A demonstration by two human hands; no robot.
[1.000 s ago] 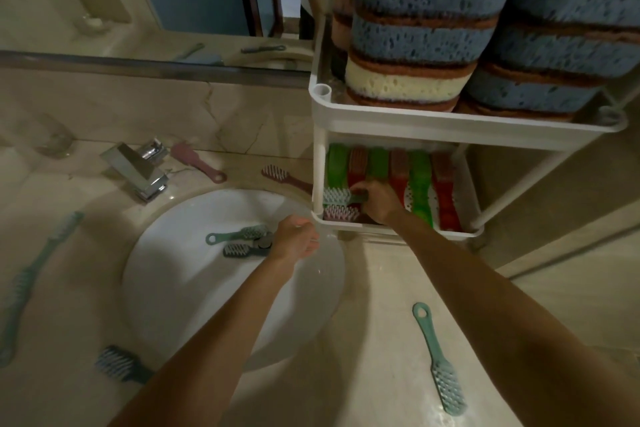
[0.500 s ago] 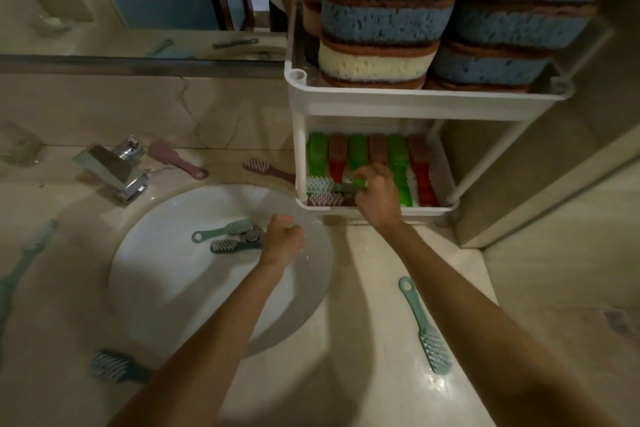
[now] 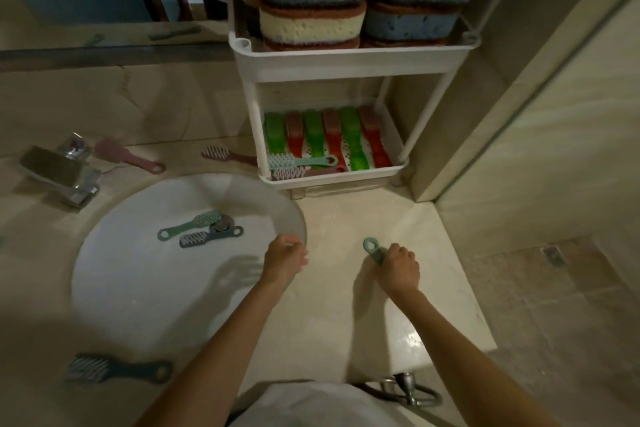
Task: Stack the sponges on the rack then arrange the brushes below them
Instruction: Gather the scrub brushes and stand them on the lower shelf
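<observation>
A white two-tier rack [image 3: 353, 61] stands on the counter. Blue, brown and cream sponges [image 3: 311, 3] are stacked on its top tier. Its lower tray [image 3: 332, 180] holds several green and red brushes [image 3: 349, 135], with a teal brush [image 3: 301, 161] and a pink brush [image 3: 308, 172] lying across the front. On the counter my right hand [image 3: 398, 267] grips the handle of a teal brush [image 3: 374, 250]; its bristle end is hidden under the hand. My left hand [image 3: 284, 258] hovers at the sink's right rim, fingers loosely curled, holding nothing.
In the white sink [image 3: 138, 288] lie a teal brush [image 3: 192, 224] and a dark brush [image 3: 211, 237] by the drain. Two pink brushes [image 3: 130, 158] [image 3: 228, 156] lie behind the sink near the faucet [image 3: 60, 170]. A dark brush [image 3: 117, 369] lies front left.
My right hand left the rack's lower tray, leaving a teal brush there, and came down to take hold of the teal brush on the counter. The camera view shifted downward.
</observation>
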